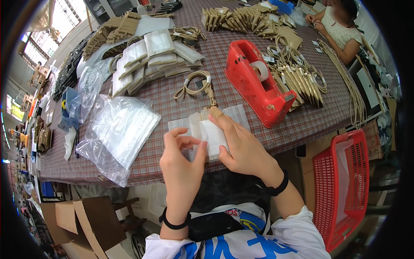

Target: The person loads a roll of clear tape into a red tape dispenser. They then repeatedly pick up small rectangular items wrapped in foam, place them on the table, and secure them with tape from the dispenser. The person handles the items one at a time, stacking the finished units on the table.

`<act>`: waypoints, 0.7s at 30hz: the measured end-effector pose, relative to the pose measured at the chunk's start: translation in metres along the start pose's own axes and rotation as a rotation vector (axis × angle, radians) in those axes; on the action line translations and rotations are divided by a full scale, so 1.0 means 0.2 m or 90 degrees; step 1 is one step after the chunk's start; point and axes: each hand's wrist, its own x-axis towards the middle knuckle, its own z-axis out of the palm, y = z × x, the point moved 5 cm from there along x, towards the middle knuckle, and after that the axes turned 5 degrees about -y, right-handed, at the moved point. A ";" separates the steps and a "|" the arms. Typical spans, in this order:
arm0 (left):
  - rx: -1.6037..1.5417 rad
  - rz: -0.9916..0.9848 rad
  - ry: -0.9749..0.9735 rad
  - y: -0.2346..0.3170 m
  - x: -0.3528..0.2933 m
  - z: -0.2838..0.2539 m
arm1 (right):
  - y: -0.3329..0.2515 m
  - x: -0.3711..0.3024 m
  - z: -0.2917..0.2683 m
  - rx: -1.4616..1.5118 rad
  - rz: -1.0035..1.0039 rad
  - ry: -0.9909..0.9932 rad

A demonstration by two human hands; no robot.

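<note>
A small tan pouch with a tan cord (188,89) lies at the table's front edge, mostly hidden by a white foam sheet (214,134) folded over it. A second part of the sheet spreads flat underneath and to its right. My right hand (248,144) grips the foam-wrapped pouch, fingers over its top end and thumb along its right side. On the other side, my left hand (181,153) is curled, thumb and index finger pinched together at the foam's left edge. The pouch's cord loop extends away from me on the cloth.
A red tape dispenser (254,84) stands right of the cord. Wrapped pouches (148,58) are piled at the back left, beside a clear bag of foam sheets (123,129). Tan pouches (302,82) lie right. A red basket (340,190) stands off the table's right; another person (340,32) sits beyond.
</note>
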 end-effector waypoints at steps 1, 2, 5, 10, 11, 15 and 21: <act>-0.028 0.026 0.000 -0.01 0.01 0.02 | 0.00 0.00 0.00 0.000 0.002 0.000; -0.027 0.054 0.018 -0.01 0.02 0.04 | 0.00 0.00 -0.01 0.000 0.002 0.000; -0.005 0.115 0.048 -0.02 0.02 0.10 | -0.01 0.00 -0.01 0.003 0.026 -0.030; 0.104 0.287 -0.031 -0.03 0.01 0.16 | 0.04 0.00 0.00 0.103 0.049 -0.045; 0.093 0.296 -0.052 -0.01 0.02 0.14 | 0.05 -0.01 0.00 0.131 0.059 -0.052; 0.045 0.296 -0.135 -0.01 0.04 0.09 | 0.02 -0.04 -0.03 0.160 -0.011 -0.004; 0.082 0.277 -0.195 -0.06 0.06 0.11 | 0.02 -0.04 -0.01 0.126 -0.015 -0.047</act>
